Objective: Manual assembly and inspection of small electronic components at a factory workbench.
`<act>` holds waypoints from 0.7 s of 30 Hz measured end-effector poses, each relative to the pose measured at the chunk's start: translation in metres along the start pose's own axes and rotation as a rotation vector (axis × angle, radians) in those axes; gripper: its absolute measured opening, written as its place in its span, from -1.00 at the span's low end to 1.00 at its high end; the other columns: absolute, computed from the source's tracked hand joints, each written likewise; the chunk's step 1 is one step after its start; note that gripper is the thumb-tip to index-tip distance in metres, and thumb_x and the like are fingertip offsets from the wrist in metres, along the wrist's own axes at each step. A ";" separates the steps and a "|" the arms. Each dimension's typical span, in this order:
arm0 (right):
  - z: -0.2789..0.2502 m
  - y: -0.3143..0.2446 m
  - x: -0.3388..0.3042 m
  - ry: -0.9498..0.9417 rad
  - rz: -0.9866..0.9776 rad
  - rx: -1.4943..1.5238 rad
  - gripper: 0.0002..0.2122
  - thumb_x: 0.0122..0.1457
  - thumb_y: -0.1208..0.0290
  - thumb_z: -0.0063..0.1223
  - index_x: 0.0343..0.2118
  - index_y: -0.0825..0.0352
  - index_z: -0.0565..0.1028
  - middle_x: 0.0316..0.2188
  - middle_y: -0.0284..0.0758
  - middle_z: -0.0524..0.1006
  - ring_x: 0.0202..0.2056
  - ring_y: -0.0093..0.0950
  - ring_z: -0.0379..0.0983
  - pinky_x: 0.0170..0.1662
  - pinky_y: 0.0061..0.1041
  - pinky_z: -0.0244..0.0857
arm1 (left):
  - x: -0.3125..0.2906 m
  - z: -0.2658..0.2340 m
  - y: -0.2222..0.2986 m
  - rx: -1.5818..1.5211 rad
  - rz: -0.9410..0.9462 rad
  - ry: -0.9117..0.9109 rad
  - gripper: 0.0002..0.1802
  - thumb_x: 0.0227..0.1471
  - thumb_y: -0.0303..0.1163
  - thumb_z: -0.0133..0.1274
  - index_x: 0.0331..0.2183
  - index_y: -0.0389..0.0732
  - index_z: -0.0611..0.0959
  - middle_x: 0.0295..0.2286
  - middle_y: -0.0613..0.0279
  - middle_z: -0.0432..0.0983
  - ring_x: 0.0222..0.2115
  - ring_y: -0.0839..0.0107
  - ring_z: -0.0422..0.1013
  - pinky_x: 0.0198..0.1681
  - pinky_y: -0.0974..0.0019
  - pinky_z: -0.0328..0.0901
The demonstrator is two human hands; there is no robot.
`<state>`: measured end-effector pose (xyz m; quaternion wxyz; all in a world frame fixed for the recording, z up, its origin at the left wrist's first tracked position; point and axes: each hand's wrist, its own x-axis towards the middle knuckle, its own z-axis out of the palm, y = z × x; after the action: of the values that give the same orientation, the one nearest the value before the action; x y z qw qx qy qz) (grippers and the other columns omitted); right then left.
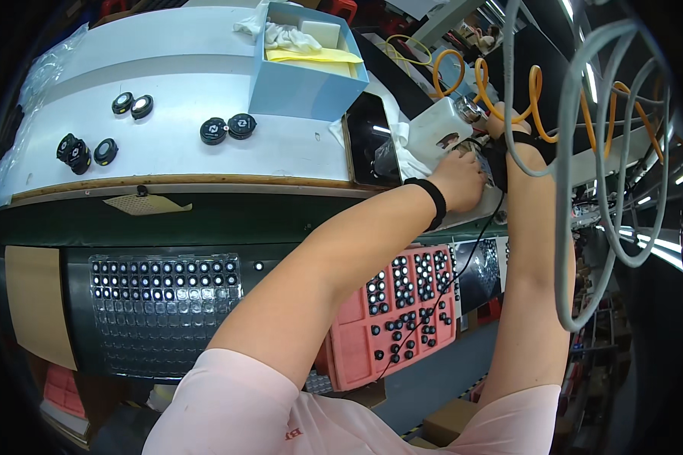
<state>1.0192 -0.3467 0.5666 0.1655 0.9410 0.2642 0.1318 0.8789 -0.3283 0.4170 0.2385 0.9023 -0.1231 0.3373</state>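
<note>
Both my arms reach to the far right end of the bench. My left hand (464,182), with a black band on its wrist, is curled right beside a white bottle with a metal top (437,135). Its fingers are closed over something small and dark that I cannot make out. Beyond it, my right hand (499,121) is close to the bottle's metal top. An orange coiled hose and a dark wrist strap cover part of this hand, and its fingers are hidden. A thin black cable (474,250) hangs down from near my hands.
A light blue box (303,95) with cloths stands on the white bench. Round black pieces (214,131) lie in small groups. Below are a clear tray (167,334) and a pink tray (349,356) with small black parts. Grey looped cables (565,189) hang at right.
</note>
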 end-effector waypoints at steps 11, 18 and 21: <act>0.001 0.000 0.008 0.013 0.017 -0.043 -0.81 0.18 0.38 0.11 -0.26 0.41 0.57 -0.45 -0.20 0.59 -0.42 -0.33 0.53 -0.37 -0.32 0.37 | -0.001 -0.011 -0.001 0.025 -0.055 -0.086 -0.61 0.07 -0.24 -0.04 -0.12 -0.09 0.74 -0.03 0.28 0.58 0.04 0.33 0.34 0.04 0.19 0.19; -0.002 0.005 0.011 0.025 0.021 -0.052 -0.81 0.18 0.39 0.11 -0.25 0.41 0.57 -0.43 -0.19 0.60 -0.39 -0.32 0.53 -0.35 -0.31 0.37 | -0.003 -0.014 -0.002 0.025 -0.056 -0.096 -0.60 0.09 -0.23 -0.04 -0.08 -0.09 0.72 0.01 0.27 0.55 0.06 0.33 0.33 0.09 0.18 0.17; -0.002 0.007 0.011 0.029 0.020 -0.061 -0.81 0.18 0.39 0.11 -0.24 0.41 0.56 -0.42 -0.18 0.60 -0.38 -0.32 0.54 -0.35 -0.31 0.37 | -0.003 -0.016 -0.001 0.042 -0.037 -0.125 -0.60 0.10 -0.24 -0.05 -0.08 -0.09 0.72 0.02 0.28 0.54 0.07 0.34 0.32 0.11 0.17 0.15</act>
<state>1.0313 -0.3457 0.5728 0.1887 0.9362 0.2529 0.1551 0.8690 -0.3189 0.4250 0.2175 0.9286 -0.1142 0.2783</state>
